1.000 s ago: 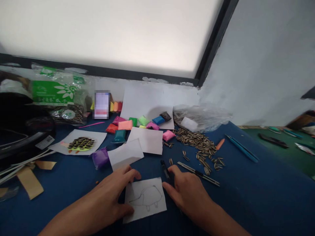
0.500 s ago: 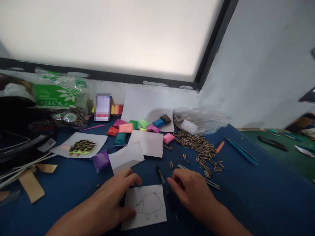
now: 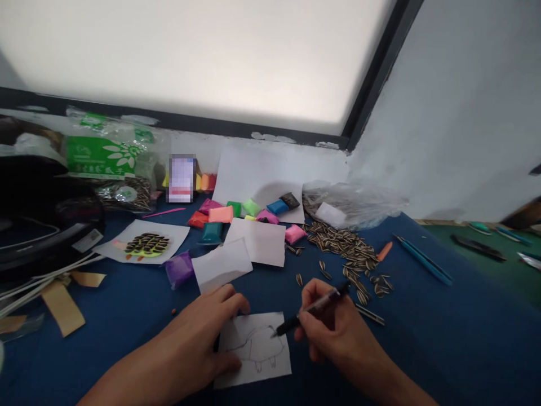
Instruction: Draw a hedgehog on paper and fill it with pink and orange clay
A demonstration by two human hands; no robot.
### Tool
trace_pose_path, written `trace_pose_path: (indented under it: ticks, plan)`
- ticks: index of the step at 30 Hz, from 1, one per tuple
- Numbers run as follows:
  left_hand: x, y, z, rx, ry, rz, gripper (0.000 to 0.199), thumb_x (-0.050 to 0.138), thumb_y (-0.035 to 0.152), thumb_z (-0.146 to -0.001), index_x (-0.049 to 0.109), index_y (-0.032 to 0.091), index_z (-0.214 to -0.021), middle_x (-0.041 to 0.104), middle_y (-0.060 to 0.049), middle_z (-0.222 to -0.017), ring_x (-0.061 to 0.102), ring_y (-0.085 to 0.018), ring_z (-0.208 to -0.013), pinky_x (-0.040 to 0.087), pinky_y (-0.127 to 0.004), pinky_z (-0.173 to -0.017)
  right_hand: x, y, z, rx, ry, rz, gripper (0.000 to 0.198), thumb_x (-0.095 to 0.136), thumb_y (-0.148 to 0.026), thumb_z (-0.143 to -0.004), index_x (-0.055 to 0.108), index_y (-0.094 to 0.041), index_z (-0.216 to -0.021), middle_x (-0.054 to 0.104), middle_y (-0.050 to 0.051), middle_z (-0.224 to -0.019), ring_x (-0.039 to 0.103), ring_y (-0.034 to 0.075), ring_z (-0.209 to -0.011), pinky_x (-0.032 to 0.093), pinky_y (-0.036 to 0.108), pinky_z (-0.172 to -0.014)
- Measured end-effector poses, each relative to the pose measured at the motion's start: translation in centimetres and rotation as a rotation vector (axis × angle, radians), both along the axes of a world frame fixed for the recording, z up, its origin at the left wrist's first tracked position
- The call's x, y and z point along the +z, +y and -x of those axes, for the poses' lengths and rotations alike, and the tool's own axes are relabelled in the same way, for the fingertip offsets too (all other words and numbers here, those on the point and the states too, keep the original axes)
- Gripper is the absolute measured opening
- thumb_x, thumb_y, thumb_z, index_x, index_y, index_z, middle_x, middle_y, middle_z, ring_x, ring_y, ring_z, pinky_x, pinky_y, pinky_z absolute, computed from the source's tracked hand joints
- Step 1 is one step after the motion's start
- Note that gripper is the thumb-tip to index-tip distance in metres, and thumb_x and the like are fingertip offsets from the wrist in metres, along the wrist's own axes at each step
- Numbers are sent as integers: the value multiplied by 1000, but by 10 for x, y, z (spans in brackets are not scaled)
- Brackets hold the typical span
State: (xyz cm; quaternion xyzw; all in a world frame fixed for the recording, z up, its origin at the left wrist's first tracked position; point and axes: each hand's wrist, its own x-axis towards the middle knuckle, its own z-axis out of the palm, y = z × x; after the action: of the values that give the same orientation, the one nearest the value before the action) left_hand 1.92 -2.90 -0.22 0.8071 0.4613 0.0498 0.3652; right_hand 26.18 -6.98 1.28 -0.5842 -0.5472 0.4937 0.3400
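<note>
My right hand (image 3: 332, 324) grips a black pen (image 3: 313, 308), its tip over the drawing of a turtle-like animal on a small white paper (image 3: 276, 363). From the frame I cannot tell whether the tip touches the paper. My left hand (image 3: 211, 332) rests on the paper's left edge, thumb and fingers apart, holding nothing. Behind my right hand lie metal tweezers (image 3: 371, 314), partly hidden by it. Striped sunflower seeds (image 3: 338, 245) are heaped farther back.
A finished-looking turtle picture (image 3: 147, 246) made with seeds lies at left, beside a purple clay packet (image 3: 178, 269). Blank white papers (image 3: 224, 265) and several coloured clay packets (image 3: 212, 232) lie beyond my hands. Blue tweezers (image 3: 422, 258) are at right; a seed bag (image 3: 110, 163) stands at back left.
My right hand has picked up the pen from the table and brought its tip over the drawing. The left hand stays on the paper. The view has shifted slightly.
</note>
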Motion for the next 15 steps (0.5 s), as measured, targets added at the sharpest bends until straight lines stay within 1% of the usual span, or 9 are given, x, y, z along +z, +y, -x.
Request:
trace_pose_path:
  ticks: [2, 4, 5, 7, 9, 10, 12, 15]
  plan:
    - [3, 0, -1, 3, -1, -4, 41, 67, 16, -69, 61, 30, -107, 61, 0, -113, 59, -27, -105, 45, -33, -80, 0, -4, 4, 13, 196, 53, 16, 60, -30, -80, 46, -23, -78, 62, -4, -63, 53, 10, -45, 45, 22, -45]
    - [7, -1, -2, 9, 6, -11, 40, 67, 16, -70, 61, 30, -106, 60, 0, -112, 59, -27, -103, 45, -33, -80, -3, -9, 11, 35, 288, 32, 11, 58, -31, -83, 53, -21, -84, 63, -3, -67, 57, 11, -51, 49, 23, -50]
    - [9, -1, -3, 11, 13, -5, 39, 68, 16, -69, 61, 29, -106, 60, 0, -111, 59, -27, -103, 45, -34, -81, -5, -11, 14, 53, 299, 12, 12, 56, -31, -85, 58, -20, -89, 64, -1, -71, 61, 13, -57, 52, 25, -54]
    - [12, -2, -4, 18, 20, 8, 41, 68, 16, -69, 62, 29, -107, 59, -1, -114, 58, -27, -106, 45, -34, -81, -9, -14, 21, 91, 223, -48, 20, 56, -30, -85, 65, -17, -97, 65, 2, -76, 63, 14, -62, 52, 25, -56]
    - [13, -2, -4, 27, 15, 15, 43, 69, 16, -69, 62, 29, -109, 58, -2, -117, 58, -28, -107, 46, -35, -81, -14, -16, 26, 91, 74, -170, 16, 58, -27, -84, 67, -17, -91, 62, 1, -71, 58, 13, -57, 48, 23, -52]
    - [14, -2, -5, 30, 11, 12, 44, 69, 16, -69, 62, 29, -110, 58, -2, -118, 58, -28, -108, 46, -35, -82, -16, -16, 27, 77, 9, -233, 11, 58, -26, -84, 65, -18, -84, 59, -1, -66, 55, 12, -53, 44, 22, -49]
    - [14, -1, -6, 20, 9, 1, 43, 69, 16, -69, 63, 29, -110, 58, -3, -118, 57, -29, -108, 46, -37, -84, -21, -16, 29, 70, -68, -299, 12, 57, -26, -86, 59, -19, -75, 53, -4, -58, 50, 11, -46, 39, 21, -45]
    - [15, 0, -8, -18, 23, -8, 39, 67, 15, -69, 66, 28, -106, 58, -4, -115, 58, -29, -107, 46, -38, -84, -28, -16, 29, 97, -143, -345, 13, 56, -24, -86, 57, -20, -75, 57, -3, -57, 53, 11, -47, 39, 21, -46]
